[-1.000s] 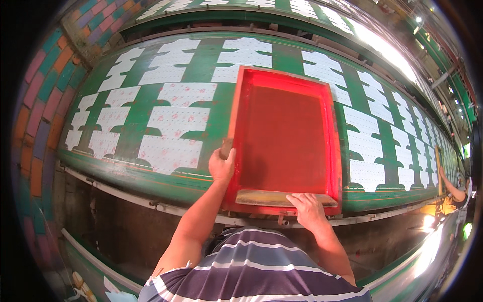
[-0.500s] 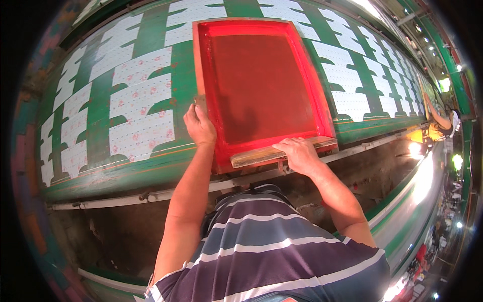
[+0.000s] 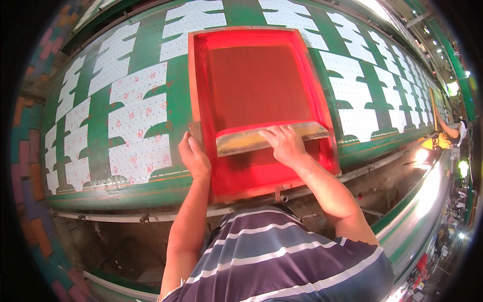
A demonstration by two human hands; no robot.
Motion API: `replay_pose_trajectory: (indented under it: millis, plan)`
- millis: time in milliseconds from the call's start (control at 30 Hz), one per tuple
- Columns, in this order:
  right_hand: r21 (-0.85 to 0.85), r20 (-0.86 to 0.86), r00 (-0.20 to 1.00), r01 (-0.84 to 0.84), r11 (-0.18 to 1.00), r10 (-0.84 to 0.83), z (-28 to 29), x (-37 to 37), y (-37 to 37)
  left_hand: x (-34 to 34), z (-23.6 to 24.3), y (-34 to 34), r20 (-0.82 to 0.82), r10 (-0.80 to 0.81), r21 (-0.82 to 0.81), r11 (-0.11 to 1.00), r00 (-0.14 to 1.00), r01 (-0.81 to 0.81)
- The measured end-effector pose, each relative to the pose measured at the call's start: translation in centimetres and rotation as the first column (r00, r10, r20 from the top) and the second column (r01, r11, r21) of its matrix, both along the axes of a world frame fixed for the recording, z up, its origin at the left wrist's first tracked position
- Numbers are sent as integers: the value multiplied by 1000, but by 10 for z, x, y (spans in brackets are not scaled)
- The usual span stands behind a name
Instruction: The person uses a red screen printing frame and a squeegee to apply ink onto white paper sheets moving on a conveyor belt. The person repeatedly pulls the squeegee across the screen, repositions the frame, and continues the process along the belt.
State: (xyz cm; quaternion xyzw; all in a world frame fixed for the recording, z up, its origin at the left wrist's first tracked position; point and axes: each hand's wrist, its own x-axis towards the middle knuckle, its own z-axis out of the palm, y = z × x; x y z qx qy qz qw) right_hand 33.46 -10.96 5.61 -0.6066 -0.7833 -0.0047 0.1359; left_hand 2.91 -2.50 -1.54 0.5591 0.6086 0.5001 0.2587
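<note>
A red screen-printing frame [image 3: 322, 100] lies flat on the long green printing table [image 3: 171, 90], over white fabric pieces. My left hand [image 3: 193, 158] presses on the frame's left edge near its close corner. My right hand [image 3: 286, 143] grips a wooden squeegee [image 3: 241, 142] that lies across the red mesh, a little up from the frame's near end. Red ink coats the mesh below the blade.
White fabric pieces [image 3: 138, 118] with small red flower prints lie in rows to the left; plain white ones [image 3: 372, 95] run to the right. A metal rail [image 3: 115, 217] runs along the table's near edge. Another person [image 3: 449, 132] bends over the table far right.
My right hand has pushed the squeegee away from the frame's near end up onto the mesh. My left hand has stayed on the frame's left edge. The view has tilted closer.
</note>
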Motion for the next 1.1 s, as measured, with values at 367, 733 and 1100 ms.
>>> replay_pose_trajectory:
  millis: [367, 733, 1100]
  plan:
    - [-12, 53, 999, 11, 1000, -10, -9, 70, 273, 7, 16, -7, -157, 100, -75, 991, 982, -113]
    - [-141, 70, 996, 68, 988, -59, 8, 110, 409, 11, 20, -8, -197, 142, -110, 980, 970, -166]
    - [-344, 103, 991, -44, 938, 84, 29, 125, 416, 15, 23, -3, -211, 147, -133, 975, 966, -177]
